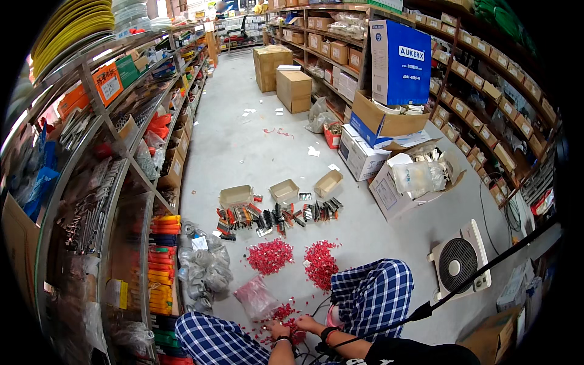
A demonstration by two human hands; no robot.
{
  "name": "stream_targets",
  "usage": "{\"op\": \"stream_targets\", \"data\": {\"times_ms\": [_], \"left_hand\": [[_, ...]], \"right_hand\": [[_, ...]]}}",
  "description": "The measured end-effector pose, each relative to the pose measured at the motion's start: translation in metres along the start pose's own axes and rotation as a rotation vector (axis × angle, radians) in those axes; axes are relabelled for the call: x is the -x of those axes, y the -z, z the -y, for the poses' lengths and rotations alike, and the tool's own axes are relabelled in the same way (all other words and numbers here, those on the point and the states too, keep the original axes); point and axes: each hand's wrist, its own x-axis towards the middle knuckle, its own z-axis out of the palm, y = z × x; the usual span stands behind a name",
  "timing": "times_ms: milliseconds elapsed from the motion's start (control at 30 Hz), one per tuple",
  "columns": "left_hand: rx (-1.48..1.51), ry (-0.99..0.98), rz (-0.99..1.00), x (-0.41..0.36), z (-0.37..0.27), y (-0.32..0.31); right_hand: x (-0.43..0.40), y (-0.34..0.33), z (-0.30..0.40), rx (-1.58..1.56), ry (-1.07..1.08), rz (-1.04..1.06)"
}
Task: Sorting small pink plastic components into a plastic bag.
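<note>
My left hand (278,329) is low over a loose heap of small red parts (296,336) on the floor between my knees. Beside it, at the heap's right edge, my right hand (309,324) has its fingers curled. Both hands are too small in view to show whether they hold a part. A clear plastic bag with a pinkish tint (257,298) lies just beyond my left hand. Farther out are two larger piles of the same kind of red parts, one on the left (270,256) and one on the right (320,267).
Black and orange strips of small pieces (278,216) lie in a row before three small open cardboard boxes (284,190). Bagged grey fittings (205,262) and a metal shelf (132,155) stand left. To the right are a box fan (458,262) and stacked cartons (362,155).
</note>
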Motion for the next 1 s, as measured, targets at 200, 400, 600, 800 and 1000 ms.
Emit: {"op": "stream_targets", "data": {"times_ms": [200,400,600,800,1000], "left_hand": [[0.048,-0.033,0.004,-0.003,0.005,-0.004],[0.076,-0.073,0.036,-0.01,0.009,-0.014],[0.062,-0.081,-0.065,0.005,-0.005,-0.009],[0.093,-0.13,-0.112,0.008,-0.006,-0.009],[0.122,-0.185,-0.123,0.006,-0.006,-0.009]], "right_hand": [[0.014,0.001,0.016,0.192,0.002,-0.024],[0.015,0.004,0.018,0.115,0.017,-0.075],[0.006,0.001,0.006,-0.043,-0.035,-0.056],[0.01,0.003,0.01,-0.017,-0.045,-0.058],[0.025,0.011,0.028,0.009,-0.048,-0.019]]}}
